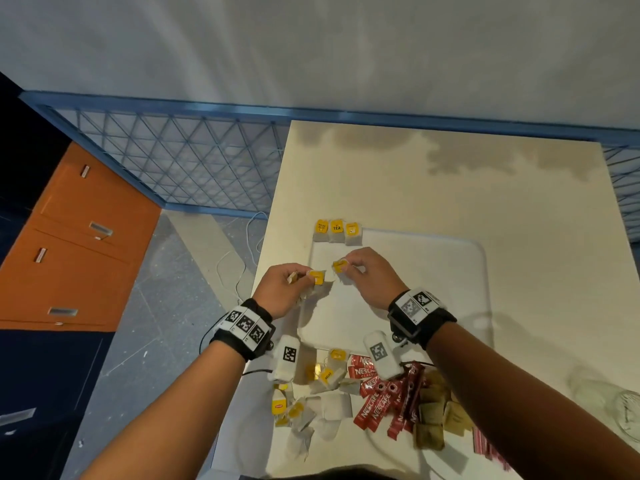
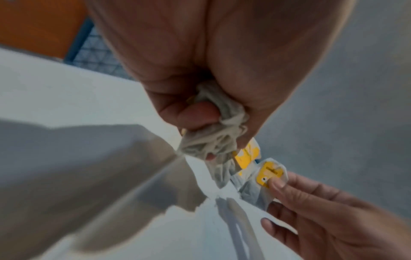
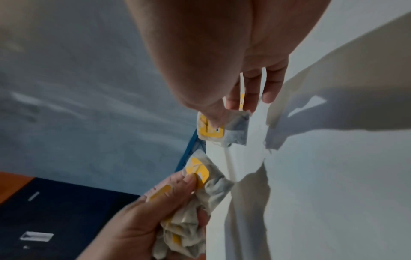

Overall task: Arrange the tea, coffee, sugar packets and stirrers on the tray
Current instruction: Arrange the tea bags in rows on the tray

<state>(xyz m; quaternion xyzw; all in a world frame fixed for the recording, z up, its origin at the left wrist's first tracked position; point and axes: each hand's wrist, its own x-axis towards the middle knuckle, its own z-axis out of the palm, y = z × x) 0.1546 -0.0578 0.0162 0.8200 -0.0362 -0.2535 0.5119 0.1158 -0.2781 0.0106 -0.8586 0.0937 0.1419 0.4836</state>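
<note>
A white tray (image 1: 450,271) lies on the cream table. Three yellow-tagged tea bags (image 1: 336,232) sit in a row at its far left corner. My left hand (image 1: 287,289) grips a crumpled bunch of tea bags (image 2: 213,140) above the tray's left edge. My right hand (image 1: 360,271) pinches a single tea bag (image 1: 340,266) by its yellow tag, just right of the bunch. In the right wrist view the single tea bag (image 3: 222,128) hangs from my thumb. Loose tea bags (image 1: 322,393), red coffee sticks (image 1: 384,393), brown sugar packets (image 1: 436,414) and red stirrers (image 1: 485,445) lie near the table's front.
A crumpled clear plastic bag (image 1: 609,403) lies at the table's right front. An orange cabinet (image 1: 69,244) and a blue wire-mesh panel (image 1: 173,161) stand left of the table. White cables (image 1: 242,258) trail on the floor.
</note>
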